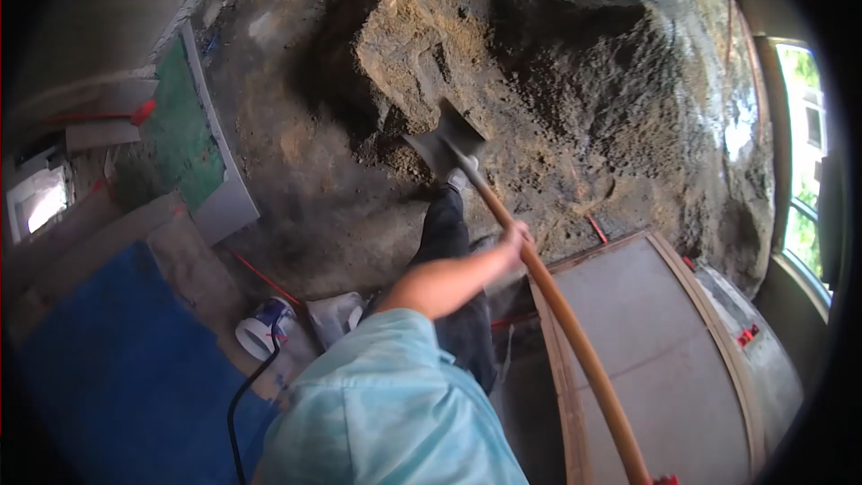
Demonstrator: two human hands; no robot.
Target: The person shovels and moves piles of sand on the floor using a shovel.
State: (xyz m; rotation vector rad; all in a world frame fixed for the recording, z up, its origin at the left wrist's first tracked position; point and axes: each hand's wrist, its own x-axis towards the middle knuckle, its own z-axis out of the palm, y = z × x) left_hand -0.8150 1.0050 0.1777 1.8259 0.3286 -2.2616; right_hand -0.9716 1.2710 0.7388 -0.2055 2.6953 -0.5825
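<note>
My left hand [517, 246] is closed around the wooden shaft of a shovel [575, 328], about midway along it. The shaft slants from the bottom right up to a dark metal blade [446, 137], which rests at the near edge of a heap of sandy soil [422, 45]. One of my shoes [458, 180] stands close behind the blade. My right hand is not visible; the shaft's upper end runs to the bottom edge, beside a small red patch [664, 480] I cannot make out.
A wood-framed panel [655, 350] lies at right, near the shaft. To the left are a blue sheet [135, 350], a green board [180, 126], a white bucket [260, 330] with a black hose [235, 409], and a pale bag [334, 316]. A window [804, 153] stands far right.
</note>
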